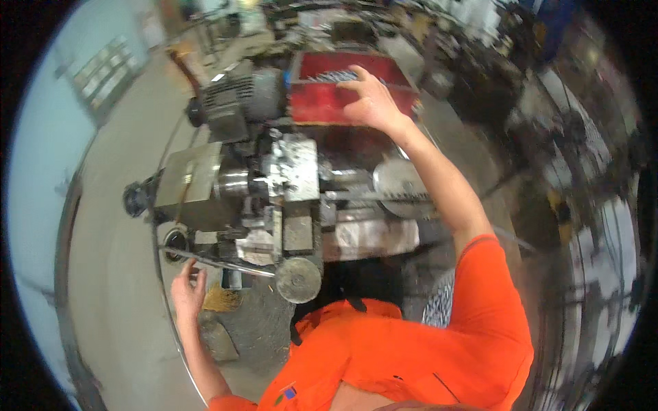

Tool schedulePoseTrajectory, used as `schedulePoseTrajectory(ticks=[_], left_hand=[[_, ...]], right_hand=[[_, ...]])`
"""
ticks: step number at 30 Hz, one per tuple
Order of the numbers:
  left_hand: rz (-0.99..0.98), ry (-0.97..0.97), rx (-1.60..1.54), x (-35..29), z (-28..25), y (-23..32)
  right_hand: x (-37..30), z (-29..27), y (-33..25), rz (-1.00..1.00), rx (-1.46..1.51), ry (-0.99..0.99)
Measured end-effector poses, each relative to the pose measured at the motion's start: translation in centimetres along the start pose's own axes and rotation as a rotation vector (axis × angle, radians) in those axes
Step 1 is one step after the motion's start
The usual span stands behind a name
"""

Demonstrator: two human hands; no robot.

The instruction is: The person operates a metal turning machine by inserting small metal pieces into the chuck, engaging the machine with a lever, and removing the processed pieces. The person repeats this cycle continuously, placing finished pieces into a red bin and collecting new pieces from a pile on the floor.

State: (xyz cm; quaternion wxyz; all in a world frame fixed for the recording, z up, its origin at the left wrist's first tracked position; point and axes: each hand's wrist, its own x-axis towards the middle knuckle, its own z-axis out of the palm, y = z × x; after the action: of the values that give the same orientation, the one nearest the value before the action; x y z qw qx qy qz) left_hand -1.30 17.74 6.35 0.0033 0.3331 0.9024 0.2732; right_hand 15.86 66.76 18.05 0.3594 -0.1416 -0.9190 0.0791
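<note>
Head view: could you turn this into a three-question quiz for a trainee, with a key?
1. Which of the person's hands is over the red bin?
2. True or false: the left hand is nearer to the bin than to the silver rod.
3. In a few words, what lies in the bin?

Key:
1. The right hand, with its fingers spread.
2. False. It is right by the rod, low on the picture's left; whether it touches the rod cannot be told.
3. A pile of small gray pieces, too blurred to name more exactly.
</note>
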Motion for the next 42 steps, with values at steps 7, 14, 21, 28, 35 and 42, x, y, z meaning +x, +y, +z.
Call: schedulePoseTrajectory(ticks=[7,14,21,28,35,42], left_hand=[[0.283,-0.261,0.114,3.1,10.6,3.0],[0.027,-0.330,-0.076,4.8,14.4,-1.0],[0.056,-0.262,0.011,4.4,13.1,2.5],[0.004,-0.235,-0.045,4.3,13.7,0.5],[0.074,-0.191,-0.021,4.0,13.1,2.2],[0.010,-0.210,-0.045,4.1,13.1,2.3]], right_hand=[[-19.9,-8.4,4.4,0.406,-0.118,-0.117],[-49.2,-11.8,10.5,0.732,-0.274,-0.458],[-57.9,-4.4,13.2,1.232,-0.544,-0.626],[-56.1,-2.1,12.8,1.321,-0.637,-0.751],[-58.2,-0.8,13.3,1.351,-0.623,-0.592],[-56.0,-2.9,10.9,1.318,-0.503,-0.381]])
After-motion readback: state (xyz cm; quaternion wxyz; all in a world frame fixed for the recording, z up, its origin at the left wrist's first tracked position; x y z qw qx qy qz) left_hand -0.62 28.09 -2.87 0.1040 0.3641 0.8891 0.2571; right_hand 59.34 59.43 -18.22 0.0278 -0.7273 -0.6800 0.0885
